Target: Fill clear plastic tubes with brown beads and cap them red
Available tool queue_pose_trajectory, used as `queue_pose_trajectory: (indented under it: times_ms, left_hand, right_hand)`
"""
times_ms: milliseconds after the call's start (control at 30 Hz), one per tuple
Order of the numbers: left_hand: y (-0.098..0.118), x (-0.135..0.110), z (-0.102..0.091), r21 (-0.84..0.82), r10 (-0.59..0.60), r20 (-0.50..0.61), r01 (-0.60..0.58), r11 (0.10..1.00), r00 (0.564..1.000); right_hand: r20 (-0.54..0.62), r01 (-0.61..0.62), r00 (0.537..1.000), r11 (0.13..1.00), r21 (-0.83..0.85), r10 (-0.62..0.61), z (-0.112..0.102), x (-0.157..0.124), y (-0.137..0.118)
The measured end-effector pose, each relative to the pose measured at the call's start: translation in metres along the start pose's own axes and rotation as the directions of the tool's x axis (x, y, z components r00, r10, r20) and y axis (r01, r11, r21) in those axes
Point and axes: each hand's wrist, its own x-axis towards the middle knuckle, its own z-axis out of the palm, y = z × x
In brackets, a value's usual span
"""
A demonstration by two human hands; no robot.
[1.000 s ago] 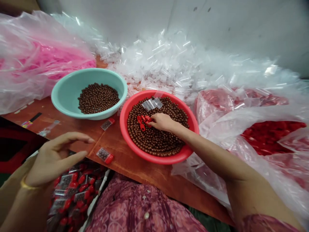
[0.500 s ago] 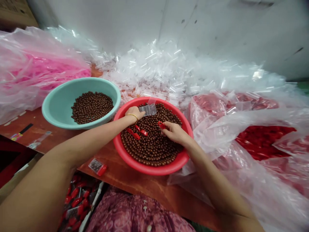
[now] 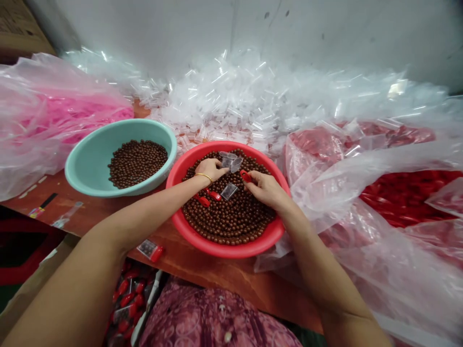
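Observation:
My left hand (image 3: pixel 210 169), with a gold bracelet at the wrist, is over the red basin (image 3: pixel 226 251). Its thumb and fingers close on a clear plastic case (image 3: pixel 227 163), partly hidden, among other clear pieces. A separate clear case (image 3: pixel 229 191) lies on the brown beads (image 3: pixel 231 219) just below that hand. My right hand (image 3: pixel 266 187) pinches a small red cap (image 3: pixel 246 176) above the beads. Several loose red caps (image 3: pixel 204 201) rest on the beads at the basin's left, under my left wrist.
A teal basin (image 3: pixel 77 176) with more beads (image 3: pixel 137 161) stands on the left. Clear plastic cases (image 3: pixel 231 103) are heaped behind. Bags of pink pieces (image 3: pixel 72 113) and red pieces (image 3: pixel 401 200) flank the basins. A filled red-capped case (image 3: pixel 150 250) lies at the table edge, above a box of similar ones (image 3: pixel 128 299).
The clear pieces at my left hand have spread apart, and one case now lies on the beads below it. My left hand has shifted right; my right hand still holds the red cap.

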Motion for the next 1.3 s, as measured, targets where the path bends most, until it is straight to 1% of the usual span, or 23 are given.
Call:
queue_pose_trajectory:
  times_ms: [67, 133, 200, 233, 267, 300, 333, 367, 400, 467, 533, 633, 700, 800, 833, 900, 933, 967, 1033, 1100, 1167, 1233, 1300]
  left_hand:
    - [0.002, 0.000, -0.001, -0.011, 0.026, -0.025, -0.027, 1.000, 0.999]
    - [0.003, -0.003, -0.009, 0.012, 0.031, -0.063, -0.030, 0.999, 0.998]
    - [0.001, -0.011, -0.023, 0.099, 0.044, -0.068, -0.037, 0.994, 0.997]
    - [0.000, -0.018, -0.031, 0.170, 0.070, -0.034, -0.064, 0.983, 0.997]
    - [-0.001, -0.026, -0.040, 0.253, 0.105, 0.029, -0.109, 0.961, 0.994]
    - [-0.002, -0.036, -0.046, 0.336, 0.134, 0.119, -0.167, 0.927, 0.984]
    - [-0.002, -0.047, -0.051, 0.406, 0.148, 0.228, -0.233, 0.884, 0.962]
    - [-0.002, -0.058, -0.053, 0.452, 0.147, 0.336, -0.297, 0.841, 0.930]
    - [0.000, -0.068, -0.051, 0.473, 0.140, 0.427, -0.352, 0.807, 0.894]
    - [0.005, -0.084, -0.039, 0.464, 0.136, 0.532, -0.422, 0.779, 0.836]
    - [0.012, -0.089, -0.019, 0.426, 0.140, 0.551, -0.421, 0.801, 0.823]
    - [0.022, -0.078, 0.011, 0.345, 0.098, 0.539, -0.325, 0.881, 0.837]
    - [0.025, -0.066, 0.024, 0.291, 0.076, 0.526, -0.264, 0.919, 0.847]
    - [0.024, -0.050, 0.033, 0.209, 0.092, 0.486, -0.217, 0.954, 0.869]
    - [0.022, -0.046, 0.034, 0.155, 0.105, 0.473, -0.199, 0.968, 0.875]
    - [0.020, -0.040, 0.033, -0.070, 0.147, 0.433, -0.130, 0.989, 0.889]
    - [0.019, -0.039, 0.032, -0.221, 0.170, 0.401, -0.086, 0.972, 0.900]
    - [0.019, -0.037, 0.030, -0.371, 0.186, 0.362, -0.042, 0.928, 0.913]
    - [0.016, -0.038, 0.024, -0.595, 0.204, 0.295, 0.012, 0.804, 0.933]
    - [0.013, -0.043, 0.015, -0.704, 0.239, 0.270, 0.021, 0.710, 0.933]
    - [0.009, -0.051, 0.006, -0.789, 0.289, 0.267, 0.036, 0.613, 0.920]
    - [0.005, -0.061, -0.003, -0.851, 0.322, 0.264, 0.063, 0.521, 0.909]
    - [0.002, -0.069, -0.010, -0.894, 0.331, 0.265, 0.103, 0.435, 0.905]
  right_hand:
    - [-0.005, 0.013, 1.000, 1.000, 0.004, -0.013, 0.000, 0.000, 0.001]
    - [-0.024, 0.009, 1.000, 1.000, 0.014, -0.009, 0.000, 0.000, 0.001]
    - [-0.049, -0.010, 0.999, 1.000, 0.021, 0.011, -0.001, 0.000, 0.002]
    - [-0.059, -0.021, 0.998, 0.999, 0.025, 0.023, -0.001, 0.000, 0.002]
    - [-0.067, -0.027, 0.997, 0.999, 0.029, 0.029, -0.001, 0.000, 0.003]
    - [-0.074, -0.028, 0.997, 0.999, 0.031, 0.030, -0.001, 0.001, 0.004]
    - [-0.081, -0.026, 0.996, 0.999, 0.032, 0.029, -0.001, 0.001, 0.004]
    - [-0.086, -0.024, 0.996, 0.999, 0.031, 0.026, -0.001, 0.001, 0.005]
    - [-0.089, -0.022, 0.996, 0.999, 0.029, 0.025, -0.001, 0.001, 0.005]
    - [-0.095, -0.025, 0.995, 0.999, 0.026, 0.027, -0.001, 0.001, 0.005]
    - [-0.098, -0.029, 0.995, 0.999, 0.034, 0.032, -0.001, 0.000, 0.004]
    - [-0.114, -0.021, 0.993, 0.998, 0.054, 0.027, -0.002, -0.002, 0.002]
    - [-0.124, -0.019, 0.992, 0.997, 0.071, 0.028, -0.002, -0.002, 0.002]
    - [-0.143, -0.021, 0.989, 0.990, 0.138, 0.041, -0.002, -0.001, 0.004]
    - [-0.144, -0.020, 0.989, 0.985, 0.169, 0.045, -0.002, -0.001, 0.005]
    - [-0.143, -0.024, 0.988, 0.972, 0.236, 0.060, -0.002, 0.000, 0.006]
    - [-0.143, -0.032, 0.987, 0.961, 0.274, 0.074, -0.002, 0.001, 0.006]
    - [-0.148, -0.043, 0.984, 0.947, 0.318, 0.094, -0.002, 0.001, 0.006]
    - [-0.171, -0.064, 0.975, 0.912, 0.406, 0.144, -0.002, 0.002, 0.005]
    - [-0.195, -0.077, 0.963, 0.884, 0.461, 0.185, -0.002, 0.003, 0.003]
    - [-0.225, -0.068, 0.956, 0.886, 0.459, 0.190, -0.002, 0.003, 0.003]
    - [-0.255, -0.046, 0.953, 0.907, 0.419, 0.166, -0.001, 0.004, 0.005]
    - [-0.239, -0.015, 0.966, 0.944, 0.330, 0.100, 0.000, 0.005, 0.009]
